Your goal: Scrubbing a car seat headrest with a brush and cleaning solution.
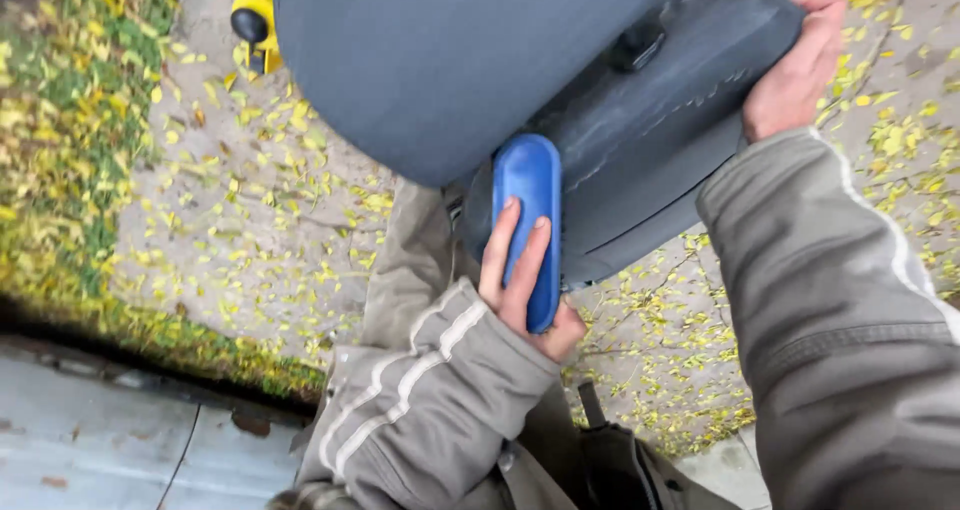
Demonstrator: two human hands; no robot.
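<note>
Gripping a blue brush point(529, 225) against a grey car seat point(640, 140), both hands engaged.

The left hand point(520, 285) is clenched around the brush: two fingers point(500, 250) lie flat along its back, the thumb wraps beneath its lower end. The brush is an elongated oval of smooth blue plastic, upright, its upper end just above the fingertips and pressed to the seat's side. The right hand point(795, 70) grasps the far edge of the seat, fingers curled over the rim. The seat is dark grey fabric with a black plastic fitting point(637, 45) beyond the left fingertips. Below lies paved ground point(250, 220) strewn with yellow leaves, a yellow machine point(255, 25) well apart from either hand.
</note>
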